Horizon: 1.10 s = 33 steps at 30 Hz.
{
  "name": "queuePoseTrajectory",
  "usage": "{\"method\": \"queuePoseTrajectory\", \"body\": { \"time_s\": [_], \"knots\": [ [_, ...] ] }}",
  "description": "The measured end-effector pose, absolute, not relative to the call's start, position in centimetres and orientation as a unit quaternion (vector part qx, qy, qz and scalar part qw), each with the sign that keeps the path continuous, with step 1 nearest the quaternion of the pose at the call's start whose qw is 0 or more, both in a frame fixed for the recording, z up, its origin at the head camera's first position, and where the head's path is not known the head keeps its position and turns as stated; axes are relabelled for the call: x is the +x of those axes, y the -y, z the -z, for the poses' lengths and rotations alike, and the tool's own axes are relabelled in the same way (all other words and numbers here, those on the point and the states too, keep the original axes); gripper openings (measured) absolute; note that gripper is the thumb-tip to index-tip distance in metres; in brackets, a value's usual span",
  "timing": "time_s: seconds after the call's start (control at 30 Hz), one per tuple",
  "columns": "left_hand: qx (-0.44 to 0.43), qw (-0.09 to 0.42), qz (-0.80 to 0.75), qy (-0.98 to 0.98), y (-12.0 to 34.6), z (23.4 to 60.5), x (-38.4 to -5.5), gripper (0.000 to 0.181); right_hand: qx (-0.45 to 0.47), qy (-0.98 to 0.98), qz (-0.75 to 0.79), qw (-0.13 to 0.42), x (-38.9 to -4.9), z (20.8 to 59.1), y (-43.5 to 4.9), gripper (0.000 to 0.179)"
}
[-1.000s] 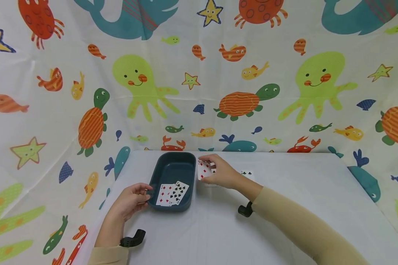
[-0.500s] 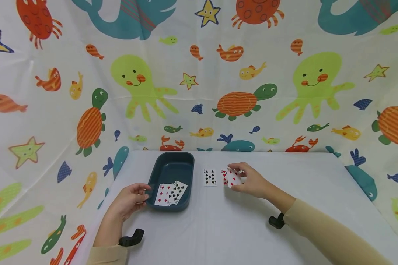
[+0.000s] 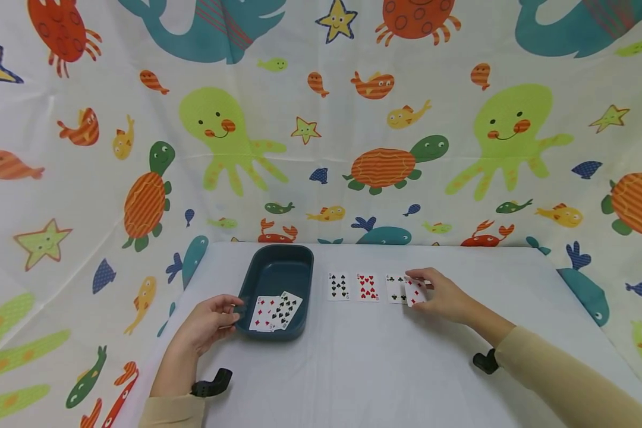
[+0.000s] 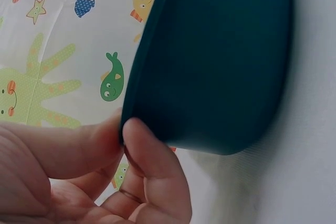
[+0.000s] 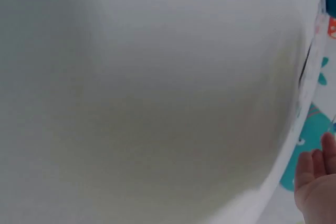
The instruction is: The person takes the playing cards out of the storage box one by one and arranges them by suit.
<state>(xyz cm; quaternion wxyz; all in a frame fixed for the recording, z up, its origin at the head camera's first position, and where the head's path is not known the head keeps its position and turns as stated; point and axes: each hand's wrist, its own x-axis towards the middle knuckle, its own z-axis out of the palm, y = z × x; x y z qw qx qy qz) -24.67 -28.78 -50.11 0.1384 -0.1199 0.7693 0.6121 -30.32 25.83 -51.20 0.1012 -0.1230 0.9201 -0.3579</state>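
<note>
My left hand (image 3: 211,324) pinches the left rim of a dark teal tray (image 3: 299,267); in the left wrist view, thumb and finger (image 4: 157,166) nip the rim at a corner. Inside the tray lie a diamonds playing card (image 3: 262,312) and a spades card (image 3: 288,310), overlapping. My right hand (image 3: 449,297) holds a diamonds card (image 3: 414,292) between thumb and fingers, and it overlaps the right part of a clubs card (image 3: 395,288). Only part of the right hand (image 5: 317,192) shows in the right wrist view; its card is out of sight there.
To the left of the clubs card, a spades card (image 3: 339,287) and a hearts card (image 3: 367,288) lie face up in a row on the white tabletop (image 3: 353,356). A sea-animal printed curtain (image 3: 310,166) hangs behind and along the left.
The right hand has carried the diamonds card rightward from beside the tray, past the spades and hearts cards, to the clubs card. The left hand and the tray keep their place.
</note>
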Motion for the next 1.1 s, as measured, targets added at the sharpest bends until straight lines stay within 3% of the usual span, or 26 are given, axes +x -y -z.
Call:
{"method": "queuePoseTrajectory", "body": {
  "time_s": [0.43, 1.1],
  "knots": [
    [-0.123, 0.137, -0.616, -0.766, 28.7, 50.5, -24.9, 0.033, -0.113, -0.951, 0.271, 0.093, -32.4, 52.6, -29.1, 0.082],
    [-0.124, 0.133, -0.624, -0.76, 28.8, 50.4, -24.8, 0.034, -0.117, -0.948, 0.277, 0.1, -32.9, 52.2, -28.1, 0.076]
  ]
}}
